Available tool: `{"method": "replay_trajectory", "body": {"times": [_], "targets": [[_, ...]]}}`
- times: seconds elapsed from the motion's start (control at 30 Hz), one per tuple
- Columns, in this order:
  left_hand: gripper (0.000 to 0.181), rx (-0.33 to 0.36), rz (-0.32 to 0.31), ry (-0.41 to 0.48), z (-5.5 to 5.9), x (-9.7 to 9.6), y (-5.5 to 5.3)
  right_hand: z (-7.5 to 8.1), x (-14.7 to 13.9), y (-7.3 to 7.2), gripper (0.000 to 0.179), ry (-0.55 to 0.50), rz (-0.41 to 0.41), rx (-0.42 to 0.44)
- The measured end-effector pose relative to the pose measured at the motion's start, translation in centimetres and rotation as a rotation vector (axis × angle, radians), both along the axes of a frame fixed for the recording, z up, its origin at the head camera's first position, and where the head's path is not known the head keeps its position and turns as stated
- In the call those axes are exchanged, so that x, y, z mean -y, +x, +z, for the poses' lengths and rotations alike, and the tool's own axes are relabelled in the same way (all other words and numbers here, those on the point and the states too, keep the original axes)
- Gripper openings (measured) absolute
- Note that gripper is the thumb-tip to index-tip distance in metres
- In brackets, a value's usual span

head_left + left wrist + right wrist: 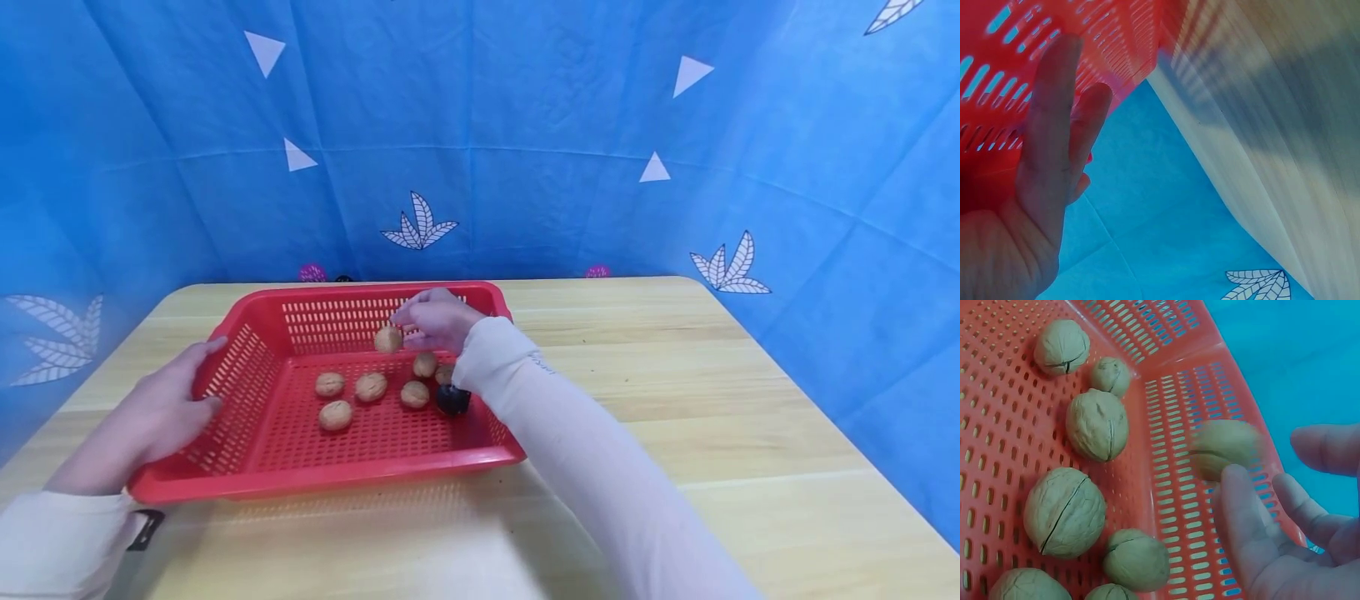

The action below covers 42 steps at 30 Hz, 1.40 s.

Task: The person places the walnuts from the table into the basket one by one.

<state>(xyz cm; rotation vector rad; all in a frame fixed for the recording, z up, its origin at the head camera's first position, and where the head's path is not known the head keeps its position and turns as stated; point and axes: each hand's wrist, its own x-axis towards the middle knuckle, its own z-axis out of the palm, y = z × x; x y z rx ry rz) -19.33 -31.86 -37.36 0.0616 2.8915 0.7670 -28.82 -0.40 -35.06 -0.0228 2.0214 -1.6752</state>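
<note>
A red slotted plastic basket [330, 479] stands on the table, with several walnuts [335, 415] lying on its floor. My left hand [161, 412] grips its left rim; in the left wrist view, fingers [1050, 125] of that hand lie along the slotted outer wall. Over the back right part of the basket is my right hand [438, 321], its fingers spread apart. One walnut [1225, 450], blurred, appears in the air at its fingertips, with the thumb away from it. Whether a fingertip touches that walnut, I cannot tell.
The pale wooden table [675, 392] extends to the right of the basket. A blue patterned cloth [525, 108] hangs behind and at the sides. A small black object [453, 399] shows at the right wrist, and a dark strap [146, 531] near the left cuff.
</note>
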Motion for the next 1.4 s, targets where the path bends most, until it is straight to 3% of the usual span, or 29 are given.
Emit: {"method": "replay_trajectory", "body": {"times": [0.17, 0.47, 0.7, 0.97, 1.2, 1.3, 1.4], "targets": [[0.099, 0.000, -0.001, 0.008, 0.0, 0.0, 0.0, -0.2, 0.2, -0.3, 0.018, -0.013, 0.013, -0.017], [0.093, -0.014, -0.021, 0.004, -0.2, -0.5, -0.2, 0.6, -1.3, 0.1, 0.035, -0.114, 0.056, -0.008], [0.100, -0.017, -0.018, 0.020, -0.2, -0.8, -0.1, 2.1, -3.8, 0.4, 0.033, -0.226, 0.053, -0.044], [0.102, -0.001, 0.000, 0.035, -0.4, -0.5, 0.3, 3.7, -8.5, 2.2, 0.030, -0.267, 0.085, -0.106], [0.101, -0.015, -0.004, 0.036, -0.3, -0.3, 0.5, 1.8, -14.5, 3.8, 0.021, -0.369, 0.074, -0.159], [0.100, -0.027, -0.012, 0.026, -0.1, -0.3, 0.5, 0.4, -17.2, 4.8, 0.018, -0.332, 0.048, -0.179], [0.095, -0.042, -0.028, 0.011, 0.1, -0.3, 0.3, -1.1, -19.6, 5.9, 0.015, -0.229, 0.036, -0.191]]}}
